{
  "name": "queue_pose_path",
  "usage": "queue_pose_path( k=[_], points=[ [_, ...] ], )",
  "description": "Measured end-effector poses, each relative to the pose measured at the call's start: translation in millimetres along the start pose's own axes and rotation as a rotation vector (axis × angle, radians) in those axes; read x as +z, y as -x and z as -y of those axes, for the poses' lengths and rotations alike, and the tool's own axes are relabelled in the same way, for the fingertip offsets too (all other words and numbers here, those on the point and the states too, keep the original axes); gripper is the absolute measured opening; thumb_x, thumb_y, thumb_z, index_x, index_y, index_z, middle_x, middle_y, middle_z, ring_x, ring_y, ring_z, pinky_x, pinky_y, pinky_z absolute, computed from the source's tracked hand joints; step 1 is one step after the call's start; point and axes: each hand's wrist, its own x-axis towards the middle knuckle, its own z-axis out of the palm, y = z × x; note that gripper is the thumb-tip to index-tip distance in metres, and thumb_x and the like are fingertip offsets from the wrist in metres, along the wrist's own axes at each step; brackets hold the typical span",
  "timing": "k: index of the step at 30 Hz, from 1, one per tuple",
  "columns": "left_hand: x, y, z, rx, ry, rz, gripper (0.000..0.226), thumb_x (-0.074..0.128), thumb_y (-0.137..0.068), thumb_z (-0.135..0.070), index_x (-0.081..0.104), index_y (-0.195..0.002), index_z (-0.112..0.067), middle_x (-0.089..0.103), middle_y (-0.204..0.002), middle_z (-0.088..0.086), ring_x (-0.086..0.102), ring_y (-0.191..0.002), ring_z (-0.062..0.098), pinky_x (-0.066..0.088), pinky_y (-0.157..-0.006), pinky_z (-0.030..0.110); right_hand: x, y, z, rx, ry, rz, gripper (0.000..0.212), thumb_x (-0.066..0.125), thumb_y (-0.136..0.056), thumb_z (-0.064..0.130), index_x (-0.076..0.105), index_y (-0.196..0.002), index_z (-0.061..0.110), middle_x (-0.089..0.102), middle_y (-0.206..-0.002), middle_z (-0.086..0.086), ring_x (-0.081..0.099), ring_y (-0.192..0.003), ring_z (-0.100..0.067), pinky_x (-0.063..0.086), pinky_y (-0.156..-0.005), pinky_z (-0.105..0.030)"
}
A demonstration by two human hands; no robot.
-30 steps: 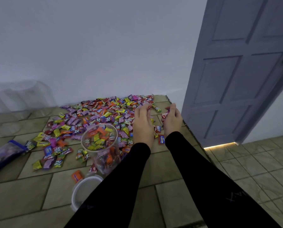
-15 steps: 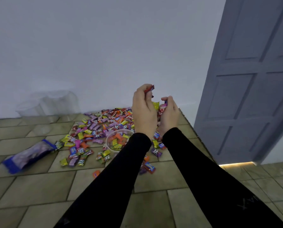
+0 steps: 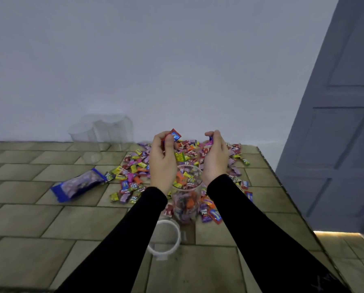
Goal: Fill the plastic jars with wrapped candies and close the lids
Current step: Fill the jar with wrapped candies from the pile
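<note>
Dim, flat, bluish light on the plain pale wall (image 3: 155, 60); a warm strip glows under the grey panelled door (image 3: 341, 144); soft blur, wide-angle bending at edges.

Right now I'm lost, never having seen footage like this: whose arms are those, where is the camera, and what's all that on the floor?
No machine here: a person in black sleeves wears a wide-angle camera on the head, so you look forward and down along their arms. The surface is a tiled ledge against a white wall, with a door at the right. A pile of wrapped candies lies on it, beside a blue bag. Between the wrists stands an open clear jar, partly filled, its white lid lying in front. Empty jars wait by the wall. The left hand grips candies, a red one sticking out of its fingers; the right hand holds some too, both raised over the jar.
</note>
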Motion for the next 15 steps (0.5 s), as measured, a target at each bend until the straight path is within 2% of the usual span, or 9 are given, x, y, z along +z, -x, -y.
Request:
queue_pose_path(
  k=[3, 5, 7, 9, 11, 15],
  points=[
    [-3.4, -1.9, 6.7, -0.097, 0.037, 0.018, 0.017, 0.044, -0.101, -0.035, 0.058, -0.105, -0.026, 0.055, -0.078, -0.008, 0.046, -0.067, 0.012, 0.046, -0.065, 0.046, 3.8, 0.6, 0.5, 0.019, 0.030, -0.014, 0.037, 0.042, -0.095, 0.050, 0.066, -0.070, 0.036, 0.059, -0.098, -0.005, 0.056, -0.106, -0.036, 0.036, -0.078, -0.039],
    [-4.0, -3.4, 8.9, -0.155, 0.079, 0.032, 0.018, 0.045, -0.100, -0.038, 0.058, -0.105, -0.027, 0.056, -0.078, -0.010, 0.046, -0.066, 0.014, 0.046, -0.068, 0.054, 4.0, 1.4, 0.6, 0.042, 0.029, -0.035, 0.038, 0.042, -0.098, 0.045, 0.065, -0.070, 0.031, 0.058, -0.094, 0.003, 0.054, -0.095, -0.025, 0.036, -0.075, -0.034],
    [-3.9, -3.2, 9.3, -0.166, 0.085, 0.039, 0.017, 0.044, -0.101, -0.037, 0.058, -0.105, -0.026, 0.055, -0.076, -0.009, 0.044, -0.061, 0.012, 0.041, -0.061, 0.046, 3.7, 2.1, 0.2, 0.053, 0.026, -0.041, 0.037, 0.042, -0.099, 0.044, 0.063, -0.071, 0.030, 0.056, -0.090, 0.007, 0.048, -0.085, -0.016, 0.034, -0.068, -0.029],
    [-3.2, -1.9, 7.5, -0.165, 0.082, 0.056, 0.016, 0.045, -0.101, -0.035, 0.057, -0.103, -0.025, 0.054, -0.072, -0.007, 0.044, -0.060, 0.012, 0.037, -0.054, 0.033, 4.2, 2.4, 1.2, 0.066, 0.035, -0.037, 0.036, 0.041, -0.099, 0.044, 0.062, -0.074, 0.029, 0.055, -0.094, 0.005, 0.046, -0.084, -0.015, 0.035, -0.062, -0.024],
    [-1.2, 0.2, 5.1, -0.173, 0.085, 0.096, 0.015, 0.045, -0.102, -0.033, 0.056, -0.102, -0.023, 0.050, -0.067, -0.005, 0.043, -0.059, 0.012, 0.034, -0.050, 0.029, 3.7, 3.0, 3.1, 0.090, 0.049, -0.033, 0.035, 0.040, -0.100, 0.042, 0.060, -0.076, 0.026, 0.055, -0.098, 0.004, 0.046, -0.082, -0.015, 0.039, -0.053, -0.020],
    [0.6, 2.2, 2.3, -0.184, 0.060, 0.143, 0.013, 0.048, -0.101, -0.027, 0.058, -0.096, -0.022, 0.050, -0.063, -0.003, 0.043, -0.058, 0.013, 0.034, -0.050, 0.027, 2.9, 3.5, 3.7, 0.069, 0.081, -0.027, 0.036, 0.040, -0.100, 0.042, 0.060, -0.075, 0.025, 0.045, -0.072, 0.004, 0.036, -0.058, -0.011, 0.032, -0.052, -0.023]
  ],
)
